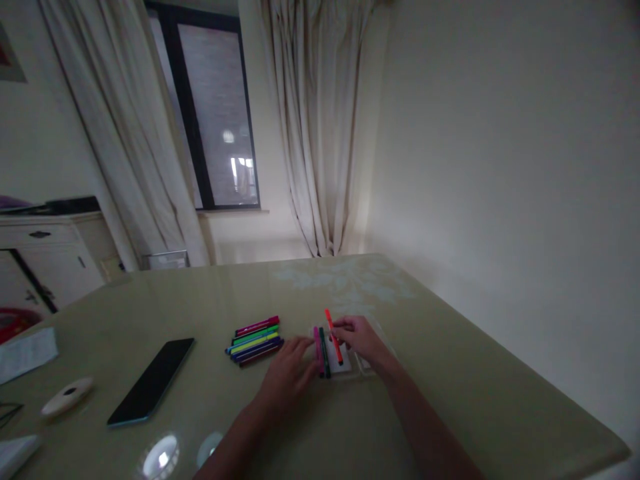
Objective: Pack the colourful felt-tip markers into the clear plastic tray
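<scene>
My right hand (361,339) pinches an orange-red felt-tip marker (335,345) by its upper half, holding it tilted over a clear plastic case (345,377). Inside the case, a pink marker (319,353) and a dark green marker (325,353) lie side by side along the left edge, with white showing to their right. My left hand (290,368) rests at the case's left side, thumb and fingers apart, fingertips close to the pink marker; whether they touch it is unclear. Left of that hand lies a loose row of several markers (256,341) in red, green, yellow, blue and dark colours.
A black phone or tablet (151,381) and a white oval object (67,398) lie on the table (450,400) to the left. A round glass object (160,459) stands near the front. Paper (29,355) lies at the far left. A wall (525,200) borders the right side.
</scene>
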A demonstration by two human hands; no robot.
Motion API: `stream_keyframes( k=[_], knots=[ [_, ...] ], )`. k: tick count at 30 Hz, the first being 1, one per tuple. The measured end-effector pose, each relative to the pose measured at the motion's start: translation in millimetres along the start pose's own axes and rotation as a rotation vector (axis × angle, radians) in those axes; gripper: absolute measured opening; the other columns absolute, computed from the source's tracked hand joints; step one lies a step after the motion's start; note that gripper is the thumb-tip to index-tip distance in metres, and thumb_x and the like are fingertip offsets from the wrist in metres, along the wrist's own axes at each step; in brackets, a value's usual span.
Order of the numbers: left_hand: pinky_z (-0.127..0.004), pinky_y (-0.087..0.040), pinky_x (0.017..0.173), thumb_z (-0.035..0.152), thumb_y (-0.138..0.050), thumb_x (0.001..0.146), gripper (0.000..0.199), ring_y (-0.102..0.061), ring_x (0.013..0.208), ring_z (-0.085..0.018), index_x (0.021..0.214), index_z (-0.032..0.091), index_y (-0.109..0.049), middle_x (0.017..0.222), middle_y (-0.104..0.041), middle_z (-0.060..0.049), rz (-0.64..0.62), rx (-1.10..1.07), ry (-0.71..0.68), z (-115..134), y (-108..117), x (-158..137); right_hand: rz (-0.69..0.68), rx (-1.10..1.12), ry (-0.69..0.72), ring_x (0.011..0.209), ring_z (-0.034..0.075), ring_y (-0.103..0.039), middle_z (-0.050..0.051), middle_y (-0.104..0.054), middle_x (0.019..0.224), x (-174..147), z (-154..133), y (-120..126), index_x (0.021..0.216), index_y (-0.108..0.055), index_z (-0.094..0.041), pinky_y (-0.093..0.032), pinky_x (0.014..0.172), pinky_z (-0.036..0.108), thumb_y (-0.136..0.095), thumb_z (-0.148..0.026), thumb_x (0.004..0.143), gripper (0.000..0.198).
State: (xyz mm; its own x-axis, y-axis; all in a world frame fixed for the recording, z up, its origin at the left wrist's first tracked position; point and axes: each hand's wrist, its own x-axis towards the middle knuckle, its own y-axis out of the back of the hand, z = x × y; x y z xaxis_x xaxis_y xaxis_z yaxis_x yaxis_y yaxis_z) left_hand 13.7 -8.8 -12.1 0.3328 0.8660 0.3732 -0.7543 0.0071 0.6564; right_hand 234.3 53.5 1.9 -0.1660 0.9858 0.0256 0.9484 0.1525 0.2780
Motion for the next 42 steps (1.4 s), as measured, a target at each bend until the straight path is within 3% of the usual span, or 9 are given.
stream_keyframes(
  k=[5, 10, 17, 22, 24, 27, 31, 36, 42],
  knots=[
    [-0.047, -0.042, 0.114, 0.037, -0.067, 0.091, 0.051, -0.055, 0.131, -0.030, 0.140, 0.030, -0.059, 0.144, -0.060, -0.010, -0.202, 0.184, -0.149, 5.5, -7.8, -4.6, -0.035, -0.020, -0.090, 0.060, 0.015, -0.069, 0.003, -0.074, 0.068, 0.9, 15.4, 2.0, 0.080, -0.076, -0.014, -0.051, 0.055, 0.023, -0.072, -0.027, 0.079, 0.014],
    [-0.044, -0.044, 0.112, 0.026, -0.064, 0.092, 0.048, -0.056, 0.130, -0.027, 0.139, 0.033, -0.058, 0.142, -0.062, -0.007, -0.204, 0.206, -0.173, 4.7, -10.4, -4.2, 0.022, -0.054, -0.135, 0.056, 0.016, -0.070, 0.001, -0.072, 0.061, -2.2, 18.4, -13.8, 0.075, -0.071, -0.016, -0.054, 0.053, 0.023, -0.074, -0.017, 0.075, 0.004],
    [-0.045, -0.044, 0.112, 0.023, -0.060, 0.094, 0.040, -0.054, 0.129, -0.028, 0.132, 0.034, -0.064, 0.143, -0.060, -0.005, -0.218, 0.258, -0.156, 8.0, -15.3, -4.5, 0.043, -0.167, -0.119, 0.044, 0.014, -0.061, -0.003, -0.063, 0.050, -6.9, 8.9, -19.0, 0.069, -0.063, -0.018, -0.046, 0.043, 0.020, -0.068, -0.009, 0.078, 0.014],
    [-0.038, -0.049, 0.103, 0.025, -0.043, 0.102, 0.034, -0.060, 0.116, -0.024, 0.126, 0.026, -0.067, 0.124, -0.067, -0.009, -0.038, 0.310, -0.002, -11.0, 1.0, 3.7, 0.011, -0.145, -0.109, 0.046, 0.013, -0.062, -0.002, -0.064, 0.054, -8.5, 5.5, -16.9, 0.073, -0.064, -0.017, -0.045, 0.042, 0.019, -0.068, -0.013, 0.082, 0.011],
    [-0.043, -0.048, 0.102, 0.022, -0.048, 0.099, 0.030, -0.059, 0.114, -0.028, 0.117, 0.023, -0.072, 0.117, -0.067, -0.011, 0.070, 0.469, 0.113, -21.1, 13.6, 5.6, 0.032, -0.171, -0.084, 0.045, 0.012, -0.061, -0.002, -0.064, 0.055, -7.3, 4.5, -16.2, 0.074, -0.065, -0.017, -0.043, 0.041, 0.019, -0.066, -0.017, 0.086, 0.013],
    [-0.044, -0.046, 0.101, 0.020, -0.056, 0.094, 0.021, -0.057, 0.114, -0.030, 0.100, 0.023, -0.076, 0.116, -0.066, -0.011, 0.074, 0.592, 0.139, -28.7, 28.5, 5.4, 0.087, -0.205, -0.011, 0.045, 0.010, -0.059, 0.000, -0.066, 0.060, -4.7, 2.8, -16.0, 0.073, -0.065, -0.016, -0.043, 0.043, 0.018, -0.063, -0.019, 0.090, 0.017],
    [-0.041, -0.045, 0.097, 0.018, -0.053, 0.095, 0.019, -0.061, 0.109, -0.028, 0.096, 0.022, -0.072, 0.109, -0.071, -0.008, -0.037, 0.563, 0.170, -22.8, 33.0, 5.6, 0.103, -0.180, 0.092, 0.048, 0.010, -0.059, 0.001, -0.069, 0.066, -3.7, -0.1, -16.4, 0.075, -0.067, -0.016, -0.045, 0.049, 0.019, -0.062, -0.023, 0.090, 0.017],
    [-0.039, -0.044, 0.098, 0.021, -0.052, 0.097, 0.024, -0.062, 0.114, -0.027, 0.116, 0.021, -0.067, 0.118, -0.071, -0.010, -0.078, 0.486, 0.212, -18.7, 28.8, 7.8, 0.089, -0.102, 0.169, 0.054, 0.012, -0.060, 0.002, -0.068, 0.067, -7.6, -4.6, -21.9, 0.076, -0.069, -0.016, -0.047, 0.052, 0.021, -0.062, -0.031, 0.089, 0.021],
    [-0.038, -0.046, 0.095, 0.027, -0.059, 0.092, 0.016, -0.063, 0.107, -0.027, 0.100, 0.021, -0.072, 0.108, -0.070, -0.010, -0.115, 0.267, 0.111, -42.0, 25.9, 5.5, 0.096, -0.123, 0.222, 0.059, 0.014, -0.061, 0.003, -0.068, 0.068, -12.5, -9.4, -27.1, 0.078, -0.071, -0.016, -0.047, 0.058, 0.023, -0.062, -0.036, 0.089, 0.024]
  ],
)
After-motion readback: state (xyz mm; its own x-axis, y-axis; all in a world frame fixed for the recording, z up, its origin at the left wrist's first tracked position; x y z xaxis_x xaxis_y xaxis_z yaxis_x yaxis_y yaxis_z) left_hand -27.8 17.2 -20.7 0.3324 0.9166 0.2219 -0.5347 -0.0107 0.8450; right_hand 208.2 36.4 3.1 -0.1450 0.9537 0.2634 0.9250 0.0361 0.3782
